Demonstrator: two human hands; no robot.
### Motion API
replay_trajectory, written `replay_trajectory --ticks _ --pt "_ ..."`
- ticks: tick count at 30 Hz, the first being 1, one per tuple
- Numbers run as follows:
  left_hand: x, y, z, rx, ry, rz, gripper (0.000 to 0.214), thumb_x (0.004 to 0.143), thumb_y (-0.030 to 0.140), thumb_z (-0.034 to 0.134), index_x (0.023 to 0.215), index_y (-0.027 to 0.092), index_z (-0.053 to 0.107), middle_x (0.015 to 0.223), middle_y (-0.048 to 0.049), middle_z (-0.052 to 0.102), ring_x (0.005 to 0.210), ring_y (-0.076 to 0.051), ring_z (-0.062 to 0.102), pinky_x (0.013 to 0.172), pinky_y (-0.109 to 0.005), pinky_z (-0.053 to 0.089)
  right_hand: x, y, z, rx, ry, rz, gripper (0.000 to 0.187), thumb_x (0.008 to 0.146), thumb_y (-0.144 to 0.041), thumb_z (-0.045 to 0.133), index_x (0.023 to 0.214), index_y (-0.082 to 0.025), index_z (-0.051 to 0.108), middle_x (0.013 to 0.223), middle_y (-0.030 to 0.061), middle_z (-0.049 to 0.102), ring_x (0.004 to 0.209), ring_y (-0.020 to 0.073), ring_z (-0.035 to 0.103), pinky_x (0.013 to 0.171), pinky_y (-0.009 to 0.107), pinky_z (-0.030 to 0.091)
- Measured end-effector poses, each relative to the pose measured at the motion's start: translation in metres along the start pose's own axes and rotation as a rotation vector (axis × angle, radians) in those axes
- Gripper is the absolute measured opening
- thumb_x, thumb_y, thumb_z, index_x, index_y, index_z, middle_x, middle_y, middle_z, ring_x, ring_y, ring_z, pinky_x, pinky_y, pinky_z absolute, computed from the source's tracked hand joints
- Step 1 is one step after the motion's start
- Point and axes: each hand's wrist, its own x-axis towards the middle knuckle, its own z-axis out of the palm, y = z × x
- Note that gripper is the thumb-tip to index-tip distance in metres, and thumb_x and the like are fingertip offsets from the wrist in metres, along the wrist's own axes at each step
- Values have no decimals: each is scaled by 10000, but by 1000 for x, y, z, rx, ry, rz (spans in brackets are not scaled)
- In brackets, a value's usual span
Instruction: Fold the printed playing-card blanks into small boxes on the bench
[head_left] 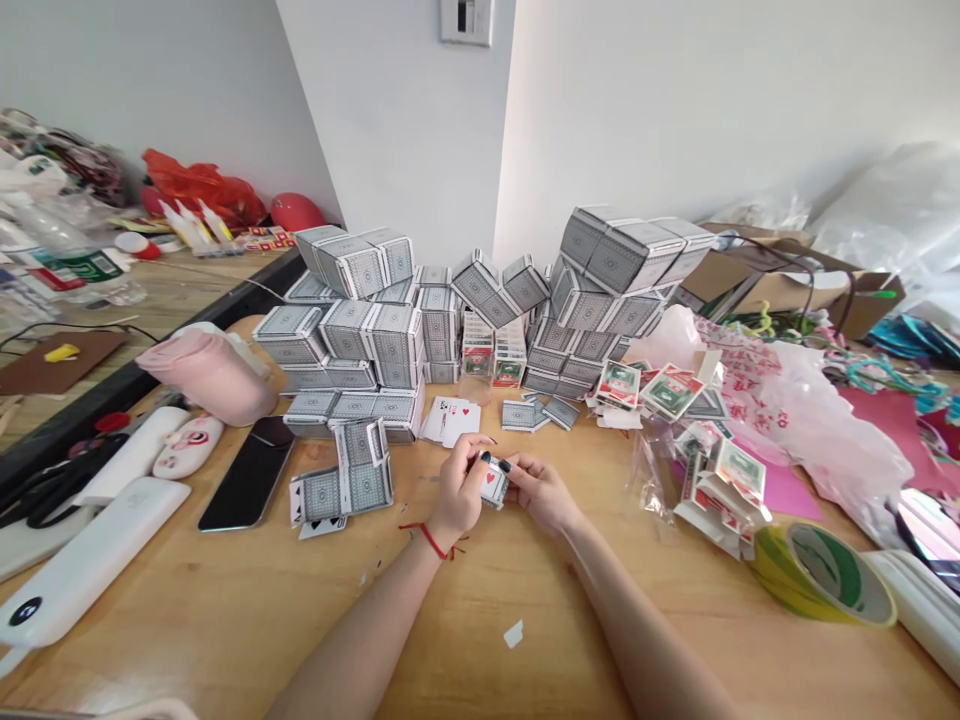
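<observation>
Both of my hands meet over the middle of the wooden table (225,620). My left hand (459,492) and my right hand (541,490) are closed together on a small playing card piece (493,486) showing a red heart. A red string sits on my left wrist. Just beyond my hands lie loose face-up cards (450,418). To the left stands a small folded card cube assembly (351,482). Behind it rises a big stack of grey-backed card cubes (352,330), with more piled at the right (615,280).
A black phone (249,472), white power banks (82,565) and a pink pouch (210,372) lie at the left. Empty card boxes and wrappers (712,450), pink plastic bags and a roll of yellow-green tape (825,575) crowd the right. A paper scrap (514,633) lies near me.
</observation>
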Motion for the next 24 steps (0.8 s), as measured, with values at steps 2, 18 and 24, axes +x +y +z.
replay_trajectory --ticks 2,18,24 --pt "2 0 0 40 0 1 188 791 229 425 959 189 501 773 -12 548 659 -123 497 603 -228 381 1 2 -2 -65 44 -40 243 675 -382 663 723 -151 606 653 18 638 579 142 591 597 283 465" --pt "5 -7 6 297 42 18 155 776 306 483 721 161 485 686 -6 524 633 -118 487 597 -225 387 0 1 4 -363 139 -293 211 753 -384 569 771 -175 593 738 35 644 671 178 602 661 309 477" --pt "4 -6 5 363 94 25 137 773 272 480 686 166 479 688 -10 538 649 -125 496 610 -223 382 -2 2 6 -524 145 -360 236 782 -379 521 878 -182 608 803 52 648 757 193 602 709 315 472"
